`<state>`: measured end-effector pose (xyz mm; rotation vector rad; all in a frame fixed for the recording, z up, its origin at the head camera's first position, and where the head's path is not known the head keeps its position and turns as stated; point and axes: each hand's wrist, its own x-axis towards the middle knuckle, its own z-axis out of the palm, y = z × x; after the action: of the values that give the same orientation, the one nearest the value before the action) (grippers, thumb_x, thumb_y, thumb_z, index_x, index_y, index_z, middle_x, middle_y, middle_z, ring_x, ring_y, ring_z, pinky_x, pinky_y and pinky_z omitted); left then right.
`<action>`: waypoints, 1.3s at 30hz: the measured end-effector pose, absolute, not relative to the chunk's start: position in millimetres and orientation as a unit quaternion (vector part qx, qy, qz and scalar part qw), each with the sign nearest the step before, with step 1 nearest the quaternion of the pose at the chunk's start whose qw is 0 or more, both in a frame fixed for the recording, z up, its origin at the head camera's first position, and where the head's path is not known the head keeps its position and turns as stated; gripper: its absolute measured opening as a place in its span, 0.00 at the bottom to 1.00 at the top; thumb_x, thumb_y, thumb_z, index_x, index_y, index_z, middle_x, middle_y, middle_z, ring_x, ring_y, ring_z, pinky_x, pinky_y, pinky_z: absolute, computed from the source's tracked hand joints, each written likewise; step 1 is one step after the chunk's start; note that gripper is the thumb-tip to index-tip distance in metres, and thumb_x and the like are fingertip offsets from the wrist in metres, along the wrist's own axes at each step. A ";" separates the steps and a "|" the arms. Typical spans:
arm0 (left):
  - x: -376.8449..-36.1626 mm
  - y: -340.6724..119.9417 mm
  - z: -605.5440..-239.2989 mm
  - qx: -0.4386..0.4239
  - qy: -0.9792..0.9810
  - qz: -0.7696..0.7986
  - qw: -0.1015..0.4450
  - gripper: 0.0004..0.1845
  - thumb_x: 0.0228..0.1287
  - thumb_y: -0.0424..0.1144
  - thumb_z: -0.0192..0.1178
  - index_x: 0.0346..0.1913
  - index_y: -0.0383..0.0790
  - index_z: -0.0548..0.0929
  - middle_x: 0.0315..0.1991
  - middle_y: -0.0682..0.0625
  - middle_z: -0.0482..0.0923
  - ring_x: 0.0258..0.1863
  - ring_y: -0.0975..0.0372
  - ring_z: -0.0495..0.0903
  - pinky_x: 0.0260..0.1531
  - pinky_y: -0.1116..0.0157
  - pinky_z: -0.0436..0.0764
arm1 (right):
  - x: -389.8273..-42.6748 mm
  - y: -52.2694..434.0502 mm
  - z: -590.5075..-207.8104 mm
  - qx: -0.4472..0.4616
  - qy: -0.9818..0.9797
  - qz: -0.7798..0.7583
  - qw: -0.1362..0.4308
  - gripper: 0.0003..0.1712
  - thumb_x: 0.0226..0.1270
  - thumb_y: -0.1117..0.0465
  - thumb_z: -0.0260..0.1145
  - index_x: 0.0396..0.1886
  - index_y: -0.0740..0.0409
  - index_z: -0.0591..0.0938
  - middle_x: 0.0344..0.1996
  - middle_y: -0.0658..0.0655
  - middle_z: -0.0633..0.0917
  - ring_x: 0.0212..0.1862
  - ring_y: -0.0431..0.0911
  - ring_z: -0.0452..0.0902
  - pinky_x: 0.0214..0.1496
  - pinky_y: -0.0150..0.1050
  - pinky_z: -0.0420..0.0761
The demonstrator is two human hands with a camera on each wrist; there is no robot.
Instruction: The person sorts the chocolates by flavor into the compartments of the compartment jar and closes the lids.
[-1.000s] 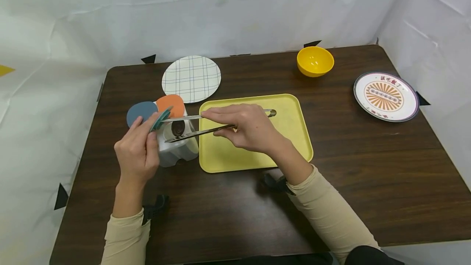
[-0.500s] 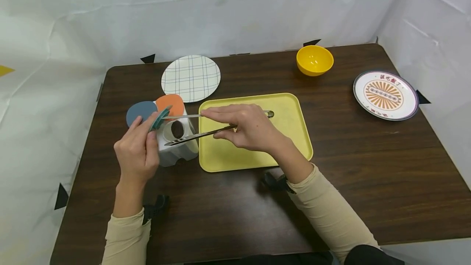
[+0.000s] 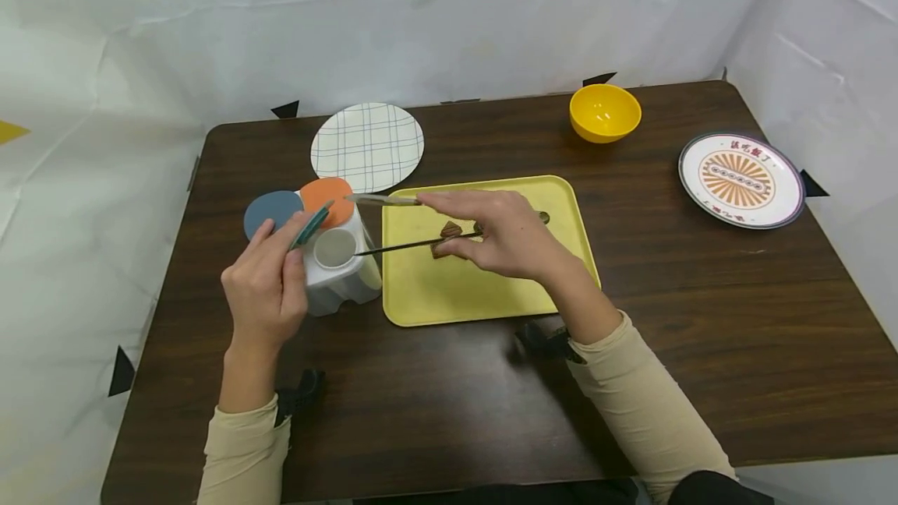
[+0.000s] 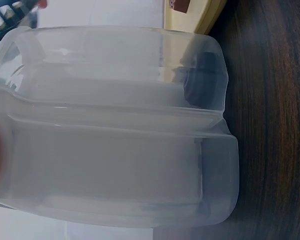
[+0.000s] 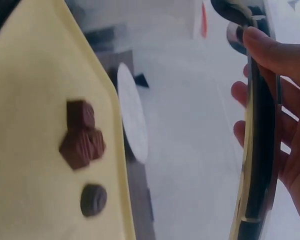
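Observation:
My left hand (image 3: 263, 291) pinches a teal lid (image 3: 311, 226), tilted up at the near side of a translucent white container (image 3: 344, 287). A round opening (image 3: 335, 248) shows beside that lid. With thumb and fingers my right hand (image 3: 508, 236) holds metal tongs (image 3: 414, 245), their arms spread apart and nothing between the tips, just right of the opening. Several brown chocolates (image 5: 80, 145) lie on the yellow tray (image 3: 421, 294), partly hidden by the right hand in the head view. Through the container's wall, the left wrist view shows a dark shape (image 4: 205, 80).
The container also has a blue lid (image 3: 272, 210) and an orange lid (image 3: 328, 199). Behind them lies a checked plate (image 3: 367, 146). A yellow bowl (image 3: 605, 114) stands at the back, and a patterned plate (image 3: 741, 180) lies at the right of the dark table (image 3: 666, 333).
The tongs have spread and moved right, away from the opening. The dark round chocolate seen at their tips is gone from there. My left hand keeps hold of the teal lid.

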<state>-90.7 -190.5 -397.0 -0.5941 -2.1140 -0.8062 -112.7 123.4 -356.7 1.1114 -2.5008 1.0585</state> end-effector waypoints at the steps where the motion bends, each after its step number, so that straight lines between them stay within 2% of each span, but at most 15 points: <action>1: -90.7 -190.1 -396.8 -0.234 -0.833 -0.317 0.389 0.26 0.69 0.46 0.43 0.52 0.32 0.85 0.47 0.42 0.85 0.41 0.48 0.86 0.53 0.44 0.76 | -114.2 129.9 -357.7 0.367 -0.852 0.359 0.104 0.37 0.52 0.59 0.79 0.64 0.53 0.79 0.57 0.51 0.82 0.42 0.38 0.84 0.31 0.35 0.74; 5: -90.8 -189.6 -396.5 -0.234 -0.835 -0.317 0.383 0.25 0.69 0.45 0.43 0.52 0.32 0.85 0.47 0.42 0.85 0.41 0.47 0.86 0.53 0.44 0.76 | -119.0 157.1 -365.4 0.316 -0.877 0.352 0.086 0.38 0.52 0.61 0.78 0.65 0.53 0.78 0.57 0.53 0.82 0.50 0.44 0.83 0.37 0.40 0.78; 7: -90.8 -189.3 -396.8 -0.233 -0.836 -0.318 0.382 0.25 0.68 0.44 0.43 0.53 0.33 0.85 0.47 0.42 0.85 0.41 0.47 0.86 0.54 0.44 0.76 | -119.4 170.0 -370.9 0.279 -0.895 0.344 0.061 0.38 0.54 0.60 0.77 0.67 0.51 0.77 0.55 0.53 0.84 0.48 0.45 0.83 0.42 0.43 0.79; 11: -90.7 -188.7 -397.1 -0.233 -0.836 -0.317 0.384 0.25 0.68 0.44 0.43 0.53 0.33 0.85 0.47 0.42 0.85 0.41 0.47 0.86 0.54 0.44 0.76 | -117.9 192.9 -382.8 0.203 -0.931 0.304 0.006 0.37 0.58 0.56 0.75 0.69 0.47 0.74 0.50 0.54 0.86 0.39 0.48 0.80 0.38 0.45 0.75; 13: -90.8 -188.4 -397.0 -0.233 -0.835 -0.317 0.385 0.25 0.68 0.44 0.43 0.53 0.32 0.85 0.47 0.42 0.85 0.41 0.47 0.86 0.54 0.44 0.76 | -115.8 202.7 -387.9 0.178 -0.942 0.283 -0.011 0.36 0.59 0.55 0.74 0.69 0.48 0.75 0.48 0.57 0.86 0.33 0.49 0.79 0.34 0.46 0.73; 15: -91.0 -188.1 -396.6 -0.233 -0.834 -0.318 0.387 0.25 0.68 0.44 0.44 0.53 0.32 0.85 0.47 0.42 0.85 0.41 0.47 0.86 0.53 0.44 0.76 | -113.9 211.0 -393.0 0.161 -0.950 0.266 -0.022 0.35 0.59 0.55 0.74 0.68 0.49 0.76 0.46 0.59 0.87 0.31 0.51 0.79 0.33 0.48 0.72; 18: -91.2 -188.0 -395.8 -0.232 -0.835 -0.317 0.386 0.25 0.68 0.44 0.43 0.53 0.33 0.85 0.47 0.41 0.85 0.41 0.47 0.86 0.54 0.44 0.76 | -111.0 219.5 -399.1 0.146 -0.956 0.253 -0.030 0.34 0.59 0.55 0.74 0.67 0.49 0.77 0.45 0.60 0.87 0.33 0.55 0.81 0.33 0.50 0.73; 21: -91.4 -187.9 -395.2 -0.231 -0.835 -0.317 0.387 0.25 0.68 0.45 0.43 0.53 0.33 0.85 0.46 0.42 0.85 0.40 0.46 0.86 0.54 0.44 0.76 | -109.5 223.5 -404.6 0.134 -0.959 0.248 -0.036 0.34 0.59 0.55 0.74 0.66 0.48 0.77 0.45 0.60 0.87 0.41 0.57 0.82 0.35 0.52 0.74; 25: -91.7 -187.7 -395.3 -0.232 -0.833 -0.318 0.388 0.25 0.68 0.45 0.43 0.53 0.33 0.85 0.47 0.42 0.85 0.41 0.47 0.86 0.54 0.44 0.76 | -109.1 224.3 -409.9 0.125 -0.959 0.250 -0.042 0.34 0.59 0.56 0.74 0.66 0.47 0.77 0.45 0.60 0.87 0.43 0.58 0.82 0.35 0.52 0.74; 35: -92.0 -187.0 -396.9 -0.235 -0.828 -0.321 0.395 0.25 0.69 0.45 0.43 0.52 0.33 0.85 0.47 0.43 0.86 0.42 0.49 0.86 0.53 0.44 0.76 | -108.4 225.2 -416.7 0.124 -0.958 0.257 -0.043 0.32 0.60 0.55 0.73 0.65 0.46 0.78 0.44 0.59 0.88 0.40 0.57 0.83 0.33 0.49 0.72; 39: -91.5 -187.5 -396.6 -0.235 -0.828 -0.320 0.395 0.25 0.69 0.45 0.43 0.52 0.33 0.85 0.47 0.43 0.85 0.42 0.48 0.86 0.53 0.44 0.76 | -108.2 224.2 -417.5 0.131 -0.956 0.259 -0.038 0.30 0.60 0.55 0.73 0.64 0.45 0.79 0.42 0.58 0.88 0.35 0.54 0.82 0.30 0.45 0.69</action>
<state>-91.5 -187.5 -396.6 -0.5947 -2.0999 -0.8120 -108.2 224.2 -417.5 0.4223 -3.0786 0.8345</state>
